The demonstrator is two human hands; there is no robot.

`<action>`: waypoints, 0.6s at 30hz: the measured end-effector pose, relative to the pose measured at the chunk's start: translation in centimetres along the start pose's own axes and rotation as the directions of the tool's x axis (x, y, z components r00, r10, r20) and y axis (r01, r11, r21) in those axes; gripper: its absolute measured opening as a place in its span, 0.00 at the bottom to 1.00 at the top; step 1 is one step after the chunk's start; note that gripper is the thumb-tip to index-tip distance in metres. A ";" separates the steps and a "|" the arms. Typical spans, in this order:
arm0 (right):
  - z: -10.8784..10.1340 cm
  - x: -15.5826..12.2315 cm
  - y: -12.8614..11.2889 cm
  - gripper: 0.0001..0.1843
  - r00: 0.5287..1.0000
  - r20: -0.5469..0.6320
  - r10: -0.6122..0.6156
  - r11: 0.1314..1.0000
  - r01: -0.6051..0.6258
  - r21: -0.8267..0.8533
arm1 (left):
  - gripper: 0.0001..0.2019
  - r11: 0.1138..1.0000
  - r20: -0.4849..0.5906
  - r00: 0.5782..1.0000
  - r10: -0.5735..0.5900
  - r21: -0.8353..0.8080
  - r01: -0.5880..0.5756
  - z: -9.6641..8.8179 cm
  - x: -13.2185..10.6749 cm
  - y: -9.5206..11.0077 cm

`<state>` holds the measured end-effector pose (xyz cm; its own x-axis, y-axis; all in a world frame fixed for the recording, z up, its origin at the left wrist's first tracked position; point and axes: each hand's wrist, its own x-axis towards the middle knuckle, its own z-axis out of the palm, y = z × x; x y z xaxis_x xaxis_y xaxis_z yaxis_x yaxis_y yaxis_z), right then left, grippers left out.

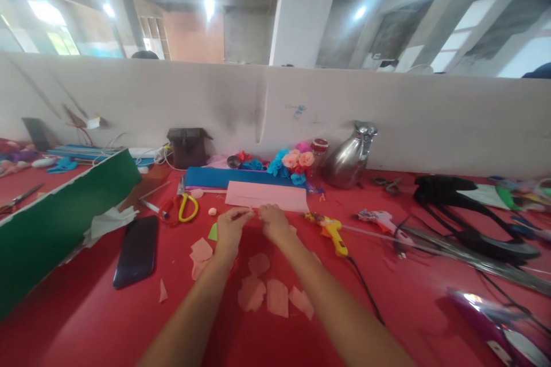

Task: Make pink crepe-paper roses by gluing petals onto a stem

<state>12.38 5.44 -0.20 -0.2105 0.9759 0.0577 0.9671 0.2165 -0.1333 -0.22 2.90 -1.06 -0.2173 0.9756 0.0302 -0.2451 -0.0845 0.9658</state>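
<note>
My left hand (231, 228) is closed in a pinch, with a small bit of pink paper (251, 210) at its fingertips. Close beside it, my right hand (274, 222) has its fingers curled together; what they hold, if anything, is too small to make out. Just behind both hands lies a folded pink sheet (267, 194). Cut pink paper petals are spread on the red table below my wrists, among them a squarish petal (278, 298) and a rounded petal (259, 264). More pink pieces (201, 250) lie by my left forearm, near a green scrap (213, 232).
Scissors with yellow and red handles (188, 207) and a dark phone (136, 252) lie left. A yellow glue gun (333, 232) with a cord and a pink glue gun (383, 221) are right. Paper flowers (295, 160) and a metal jug (350, 157) stand behind. A green board (64, 229) edges the left.
</note>
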 end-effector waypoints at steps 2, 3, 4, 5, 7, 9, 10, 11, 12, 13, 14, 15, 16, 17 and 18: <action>0.0 -0.1 0.2 0.13 0.999 -0.035 0.001 1.000 -0.001 0.007 | 0.09 1.000 0.003 1.000 -0.009 0.001 0.009 0.0 0.0 0.0; 0.0 -0.1 0.4 0.14 0.998 -0.056 0.000 1.000 0.001 0.012 | 0.09 1.000 0.005 1.000 -0.014 0.002 0.014 0.0 0.0 0.0; 0.0 -0.2 0.5 0.14 0.997 -0.077 -0.005 1.000 0.007 0.017 | 0.09 1.000 0.006 1.000 -0.018 0.004 0.018 0.0 0.0 0.1; 0.0 -0.3 0.7 0.14 0.995 -0.097 -0.014 1.000 0.016 0.020 | 0.09 1.000 0.004 1.000 -0.021 0.008 0.021 0.1 -0.1 0.1; -0.1 -0.5 0.8 0.14 0.991 -0.132 -0.038 0.999 0.040 0.015 | 0.10 0.999 0.003 1.000 -0.026 0.019 0.026 0.1 -0.1 0.2; -0.3 -0.8 0.9 0.14 0.986 -0.156 -0.059 0.998 0.059 -0.006 | 0.10 0.999 0.004 1.000 -0.030 0.025 0.030 0.2 -0.1 0.2; -0.4 -0.9 0.9 0.14 0.984 -0.164 -0.067 0.998 0.065 -0.021 | 0.10 0.999 0.007 0.999 -0.033 0.026 0.033 0.2 -0.2 0.2; -0.5 -1.1 0.9 0.14 0.983 -0.169 -0.073 0.997 0.068 -0.036 | 0.10 0.999 0.009 0.999 -0.036 0.027 0.036 0.2 -0.2 0.2; -0.5 -1.2 0.8 0.14 0.982 -0.172 -0.078 0.996 0.070 -0.051 | 0.10 0.999 0.011 0.999 -0.039 0.031 0.039 0.2 -0.2 0.2; -0.6 -1.3 0.8 0.14 0.982 -0.172 -0.082 0.995 0.072 -0.065 | 0.10 0.998 0.013 0.999 -0.041 0.037 0.041 0.2 -0.3 0.1; -0.7 -1.4 0.8 0.14 0.982 -0.170 -0.087 0.994 0.074 -0.077 | 0.10 0.998 0.015 0.999 -0.042 0.041 0.041 0.2 -0.3 0.1; -0.7 -1.4 0.8 0.14 0.982 -0.167 -0.091 0.993 0.078 -0.086 | 0.10 0.998 0.018 0.999 -0.041 0.045 0.040 0.2 -0.4 0.1; -0.8 -1.4 0.8 0.14 0.982 -0.163 -0.096 0.992 0.082 -0.092 | 0.10 0.998 0.020 0.999 -0.037 0.047 0.036 0.3 -0.4 0.1; -0.9 -1.4 0.8 0.14 0.982 -0.158 -0.101 0.992 0.086 -0.097 | 0.10 0.998 0.023 0.999 -0.034 0.050 0.033 0.3 -0.4 0.1; -1.0 -1.3 0.8 0.14 0.983 -0.154 -0.104 0.991 0.089 -0.100 | 0.10 0.998 0.027 0.999 -0.031 0.055 0.029 0.3 -0.5 0.0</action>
<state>13.55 4.27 0.64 -0.2852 0.9322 0.2229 0.9539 0.2987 -0.0283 0.17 2.49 -0.95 -0.1842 0.9829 0.0073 -0.1993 -0.0446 0.9789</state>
